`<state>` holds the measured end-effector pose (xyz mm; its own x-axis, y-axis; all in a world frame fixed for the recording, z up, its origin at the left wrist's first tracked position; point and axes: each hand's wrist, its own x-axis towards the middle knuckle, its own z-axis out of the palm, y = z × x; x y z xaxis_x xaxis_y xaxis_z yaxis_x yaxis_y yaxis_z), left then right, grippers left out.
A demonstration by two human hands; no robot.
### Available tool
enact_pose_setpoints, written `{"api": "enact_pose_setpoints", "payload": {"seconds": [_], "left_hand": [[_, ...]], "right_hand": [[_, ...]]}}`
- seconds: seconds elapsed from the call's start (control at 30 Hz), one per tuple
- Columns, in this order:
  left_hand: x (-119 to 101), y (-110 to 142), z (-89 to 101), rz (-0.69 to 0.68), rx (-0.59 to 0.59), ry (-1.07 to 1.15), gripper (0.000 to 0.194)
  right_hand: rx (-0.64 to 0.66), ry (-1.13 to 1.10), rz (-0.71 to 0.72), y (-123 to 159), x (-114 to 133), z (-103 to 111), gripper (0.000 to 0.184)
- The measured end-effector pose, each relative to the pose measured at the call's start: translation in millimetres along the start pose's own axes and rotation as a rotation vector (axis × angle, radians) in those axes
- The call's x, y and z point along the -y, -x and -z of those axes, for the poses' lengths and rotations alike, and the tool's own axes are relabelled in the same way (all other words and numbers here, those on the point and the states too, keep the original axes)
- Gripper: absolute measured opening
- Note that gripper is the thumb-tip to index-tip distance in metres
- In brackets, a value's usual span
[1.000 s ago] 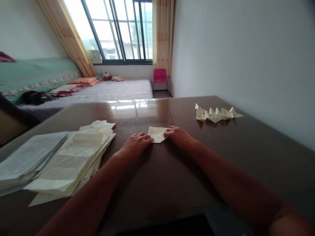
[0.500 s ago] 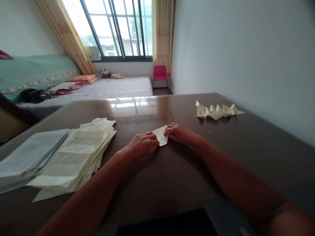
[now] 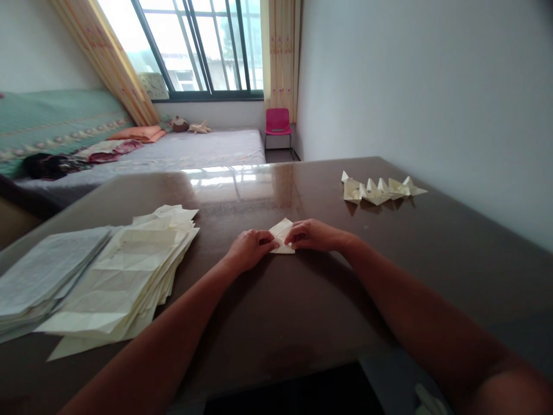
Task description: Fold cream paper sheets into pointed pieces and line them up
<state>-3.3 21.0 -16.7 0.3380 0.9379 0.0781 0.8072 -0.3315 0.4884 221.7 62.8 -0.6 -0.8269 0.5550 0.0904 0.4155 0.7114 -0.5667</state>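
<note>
A small folded piece of cream paper [image 3: 281,231] lies on the brown glossy table [image 3: 259,311], between my two hands. My left hand [image 3: 251,248] grips its left edge near the lower corner, thumb and fingers closed together. On the other side, my right hand [image 3: 313,235] pinches the paper's right part with bent fingers. The far tip of the paper points away from me and shows uncovered. Its side edges are partly hidden under my fingers.
Creased cream sheets [image 3: 129,271] are piled on the left, beside a stack of greyish papers [image 3: 47,271]. Several folded paper shapes [image 3: 380,190] stand at the back right near the wall. Beyond the table are a bed [image 3: 224,144] and a pink chair [image 3: 277,122].
My fingers have shifted on the paper, and its outline has turned from a wider, flatter shape to one with a pointed far tip. The camera view has tilted slightly.
</note>
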Motion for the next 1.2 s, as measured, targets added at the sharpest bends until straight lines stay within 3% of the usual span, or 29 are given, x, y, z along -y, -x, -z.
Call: {"api": "enact_pose_setpoints", "payload": {"seconds": [0.37, 0.53, 0.77, 1.0, 1.2], "left_hand": [[-6, -2, -2.2, 0.048, -0.051, -0.125, 0.029], [-8, -3, -1.1, 0.068, -0.044, -0.124, 0.028], [-12, -4, -0.1, 0.112, -0.049, -0.157, 0.029], [-6, -6, 2.2, 0.027, -0.046, -0.155, 0.029], [-8, -6, 1.5, 0.067, -0.048, -0.224, 0.025]], "right_hand": [[-0.014, -0.063, -0.116, 8, 7, 8, 0.019], [0.109, -0.006, -0.066, 11, 14, 16, 0.029], [0.183, 0.133, 0.14, 15, 11, 15, 0.038], [0.189, 0.175, 0.157, 15, 10, 9, 0.037], [0.179, 0.149, 0.149, 15, 9, 9, 0.037]]}}
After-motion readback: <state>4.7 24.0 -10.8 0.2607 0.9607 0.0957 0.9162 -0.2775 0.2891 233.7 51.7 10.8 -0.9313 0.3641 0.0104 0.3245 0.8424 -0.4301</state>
